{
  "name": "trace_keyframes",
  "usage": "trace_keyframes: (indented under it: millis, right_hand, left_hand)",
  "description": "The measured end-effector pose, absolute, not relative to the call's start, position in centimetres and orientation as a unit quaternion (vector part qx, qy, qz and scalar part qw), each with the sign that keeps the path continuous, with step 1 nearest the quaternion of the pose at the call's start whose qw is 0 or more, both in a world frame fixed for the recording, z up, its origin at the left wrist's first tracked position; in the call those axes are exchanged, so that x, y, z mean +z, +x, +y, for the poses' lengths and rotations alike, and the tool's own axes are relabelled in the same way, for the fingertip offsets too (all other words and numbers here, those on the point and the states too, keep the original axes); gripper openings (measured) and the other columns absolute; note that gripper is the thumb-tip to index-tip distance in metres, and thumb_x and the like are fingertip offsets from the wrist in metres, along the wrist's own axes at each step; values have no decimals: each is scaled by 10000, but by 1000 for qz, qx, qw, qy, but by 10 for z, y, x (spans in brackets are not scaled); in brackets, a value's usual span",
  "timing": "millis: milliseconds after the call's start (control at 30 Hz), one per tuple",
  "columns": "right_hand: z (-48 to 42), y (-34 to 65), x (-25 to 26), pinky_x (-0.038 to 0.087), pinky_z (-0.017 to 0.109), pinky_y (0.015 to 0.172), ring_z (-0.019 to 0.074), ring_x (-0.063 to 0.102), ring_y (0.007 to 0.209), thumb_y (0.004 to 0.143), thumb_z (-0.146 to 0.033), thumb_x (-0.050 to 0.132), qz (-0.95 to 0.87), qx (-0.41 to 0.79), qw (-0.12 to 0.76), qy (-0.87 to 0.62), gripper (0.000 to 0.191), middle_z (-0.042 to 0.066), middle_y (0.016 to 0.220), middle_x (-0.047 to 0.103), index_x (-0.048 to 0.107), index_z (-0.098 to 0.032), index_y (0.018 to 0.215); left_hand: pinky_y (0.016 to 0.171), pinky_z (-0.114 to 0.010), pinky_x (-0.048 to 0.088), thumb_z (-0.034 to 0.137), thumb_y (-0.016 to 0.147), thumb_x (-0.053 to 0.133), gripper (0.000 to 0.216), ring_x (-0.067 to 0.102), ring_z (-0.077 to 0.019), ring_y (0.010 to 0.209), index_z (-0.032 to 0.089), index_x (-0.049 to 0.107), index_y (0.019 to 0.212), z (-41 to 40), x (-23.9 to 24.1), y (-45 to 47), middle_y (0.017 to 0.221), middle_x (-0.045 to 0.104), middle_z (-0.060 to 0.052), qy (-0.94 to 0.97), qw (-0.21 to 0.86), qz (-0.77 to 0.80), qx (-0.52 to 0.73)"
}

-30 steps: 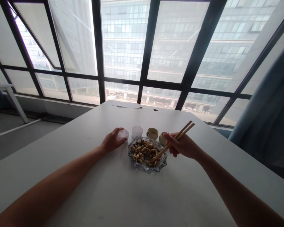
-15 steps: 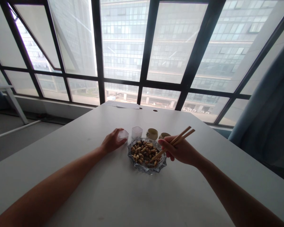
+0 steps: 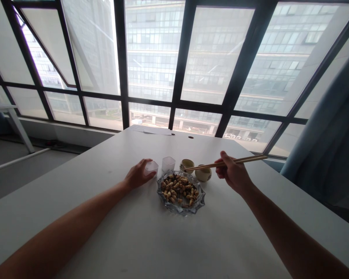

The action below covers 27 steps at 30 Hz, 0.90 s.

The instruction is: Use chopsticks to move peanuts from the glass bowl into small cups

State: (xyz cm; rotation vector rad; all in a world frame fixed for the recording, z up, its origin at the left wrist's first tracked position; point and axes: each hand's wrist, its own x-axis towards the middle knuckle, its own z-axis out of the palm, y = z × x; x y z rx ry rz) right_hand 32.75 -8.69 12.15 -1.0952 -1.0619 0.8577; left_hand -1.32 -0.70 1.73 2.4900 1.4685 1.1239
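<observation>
My left hand (image 3: 138,174) curls its thumb and fingers around a small translucent plastic cup (image 3: 151,167) standing on the table. Beside it is a second translucent cup (image 3: 168,163). A pair of wooden chopsticks (image 3: 208,166) is gripped in my right hand (image 3: 232,170), lying nearly level with the tips pointing left. Those tips are at the front of a yellowish cup (image 3: 187,162) with dark lettering; whether they pinch anything is too small to tell. Under the chopsticks sits another yellowish cup (image 3: 203,174). Peanuts in shells (image 3: 177,188) fill much of a scalloped glass bowl (image 3: 174,209) between my hands.
The white table (image 3: 163,244) stretches away to large black-framed windows (image 3: 174,102). White papers (image 3: 157,131) lie at its far edge, near two dark round holes. A blue curtain (image 3: 320,128) hangs at the right; another white table (image 3: 17,120) stands at the left.
My right hand has lifted the chopsticks out of the peanuts, moved right and turned them almost level, with the tips at the cups. My left hand stays on its cup.
</observation>
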Motion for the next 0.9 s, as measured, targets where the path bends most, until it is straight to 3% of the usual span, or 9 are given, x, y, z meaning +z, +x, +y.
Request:
trace_keyframes:
  millis: [600,900]
  right_hand:
    - [-89,324,121,380,190,276,100,484,295,719,-564,788,-467,397,633,-472,476,34,390,583,652,-122,606]
    - [-89,324,120,374,199,271,100,477,278,669,-627,791,-495,384,626,-465,525,29,387,581,651,-128,593]
  left_hand:
    - [861,-405,550,449,824,622,503,684,-264,979,213,516,1255,-7,17,-12,1222,651,-105,800,24,478,361]
    - [869,-411,544,450,828,620,506,680,-270,991,215,508,1262,-8,17,-12,1244,641,-107,801,23,478,360]
